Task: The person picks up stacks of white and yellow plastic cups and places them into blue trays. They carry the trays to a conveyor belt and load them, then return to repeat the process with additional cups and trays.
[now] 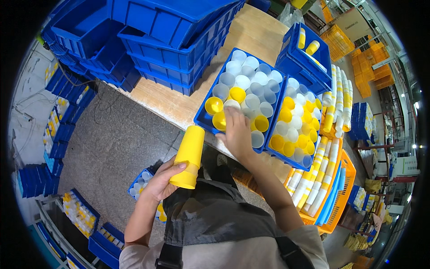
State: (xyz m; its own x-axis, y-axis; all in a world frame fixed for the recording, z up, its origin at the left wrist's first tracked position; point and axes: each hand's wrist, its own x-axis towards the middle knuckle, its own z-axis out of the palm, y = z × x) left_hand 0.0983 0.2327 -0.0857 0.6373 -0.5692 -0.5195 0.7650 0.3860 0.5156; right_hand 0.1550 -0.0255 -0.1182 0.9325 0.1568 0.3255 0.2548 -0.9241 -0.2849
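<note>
My left hand [165, 178] is closed around a short stack of yellow cups [190, 150], held tilted in front of the table edge. Their rims overlap at the lower end by my fingers. My right hand [237, 133] reaches over the near edge of a blue crate [204, 120] full of cups. Its thumb is spread from the fingers, and the fingertips are at a white cup [231, 103]. A yellow cup [218, 121] stands close beside them, partly covered. Whether the fingers press on either cup is hard to see.
A second blue crate [267, 142] of white and yellow cups adjoins on the right, with another blue crate [286, 60] behind. Stacked blue crates [179, 58] occupy the table's left. Orange baskets [347, 190] hold long cup stacks at right. More filled crates [80, 213] line the floor's left.
</note>
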